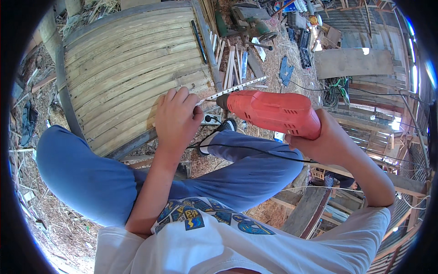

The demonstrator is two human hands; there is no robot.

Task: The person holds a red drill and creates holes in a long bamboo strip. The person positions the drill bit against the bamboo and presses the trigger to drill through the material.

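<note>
My left hand (179,118) is closed on a thin pale strip with a row of dark holes (237,88), held at the edge of the slatted bamboo platform (123,68). My right hand (326,141) grips the handle of a red power drill (269,109) lying horizontally, its dark chuck (222,102) pointing left toward the strip beside my left fingers. The bit's tip is close to the strip; whether it touches is unclear. A black cord hangs from the drill across my legs.
A black rod (198,41) lies on the platform. Behind are wooden sticks (230,66), green machinery (255,25), a blue cloth (286,71) and a power strip (211,119). A plank (301,217) is at lower right, near another person (340,179), partly visible. Corrugated walls line the right.
</note>
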